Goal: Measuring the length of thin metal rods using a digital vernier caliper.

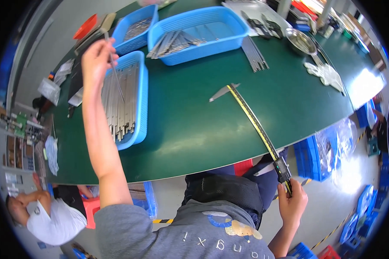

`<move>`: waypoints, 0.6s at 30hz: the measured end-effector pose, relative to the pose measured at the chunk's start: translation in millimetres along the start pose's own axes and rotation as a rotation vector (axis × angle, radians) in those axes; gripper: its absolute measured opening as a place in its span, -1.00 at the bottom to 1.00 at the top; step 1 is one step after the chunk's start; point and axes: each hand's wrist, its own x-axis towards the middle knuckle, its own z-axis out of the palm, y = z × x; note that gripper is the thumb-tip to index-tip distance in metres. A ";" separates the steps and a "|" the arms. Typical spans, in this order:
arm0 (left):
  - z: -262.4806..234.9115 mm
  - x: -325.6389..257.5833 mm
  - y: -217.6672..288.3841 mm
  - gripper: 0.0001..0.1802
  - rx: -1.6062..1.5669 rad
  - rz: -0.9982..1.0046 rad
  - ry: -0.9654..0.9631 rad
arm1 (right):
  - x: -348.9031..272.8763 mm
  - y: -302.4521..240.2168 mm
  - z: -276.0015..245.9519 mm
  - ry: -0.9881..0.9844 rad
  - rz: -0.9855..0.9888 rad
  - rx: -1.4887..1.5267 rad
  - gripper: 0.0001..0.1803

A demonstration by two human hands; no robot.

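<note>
My left hand [97, 58] is pinched shut on a thin metal rod [116, 75], held above the far end of the blue basket [141, 103] of like rods. My right hand [292, 203] is clamped on the near end of a long digital caliper [257, 125], off the table's near edge; its jaw end lies on the green table [194, 121], right of that basket. A larger blue basket [199, 32] sits beyond it.
</note>
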 end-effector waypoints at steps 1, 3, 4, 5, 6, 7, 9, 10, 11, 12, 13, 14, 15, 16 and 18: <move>19.8 -13.3 23.8 -0.77 -0.074 0.184 0.039 | 0.2 -0.6 0.1 0.008 0.036 -0.011 -0.68; 64.2 -60.3 69.1 -0.81 0.063 0.658 0.079 | 0.6 0.4 -0.1 0.027 -0.004 0.002 -0.67; 76.2 -87.2 83.0 -0.79 0.243 0.891 0.055 | 2.5 -0.7 -1.3 0.008 -0.009 -0.021 -0.67; 88.9 -118.5 83.6 -0.74 0.355 1.043 -0.151 | 1.5 0.6 -1.6 0.009 0.008 -0.031 -0.67; 98.0 -131.1 92.8 -0.77 0.413 1.430 -0.395 | 0.5 0.8 -1.4 0.014 0.007 -0.014 -0.67; 117.8 -158.6 82.6 -0.77 0.035 1.427 -0.378 | 1.4 -2.4 -1.6 0.006 -0.018 0.008 -0.67; 140.2 -185.9 63.7 -0.76 -0.018 1.594 -0.454 | 1.0 -3.0 -2.0 0.004 -0.016 0.010 -0.67; 148.9 -193.6 52.8 -0.73 -0.043 1.591 -0.489 | 0.0 -2.7 -2.1 0.004 -0.012 0.010 -0.66; 154.8 -195.7 44.3 -0.73 -0.051 1.590 -0.491 | -0.6 -2.6 -2.6 0.003 -0.005 0.006 -0.66; 159.9 -196.1 36.9 -0.75 -0.055 1.558 -0.524 | -0.8 -2.8 -3.2 0.000 -0.006 0.004 -0.66; 164.2 -196.1 31.1 -0.75 -0.059 1.527 -0.558 | -0.9 -2.9 -3.4 -0.004 -0.006 0.002 -0.66; 166.8 -196.6 27.0 -0.74 -0.061 1.499 -0.554 | -1.0 -2.6 -3.4 -0.007 -0.002 0.000 -0.66; 168.6 -196.7 22.4 -0.74 -0.064 1.495 -0.556 | -1.0 -2.4 -3.3 -0.006 -0.007 0.000 -0.66; 169.9 -196.2 18.3 -0.74 -0.048 1.478 -0.552 | -1.0 -2.2 -3.5 -0.004 -0.011 0.000 -0.66; 167.7 -196.7 18.9 -0.70 -0.027 1.446 -0.583 | -0.4 -2.9 -4.2 -0.004 -0.009 -0.003 -0.66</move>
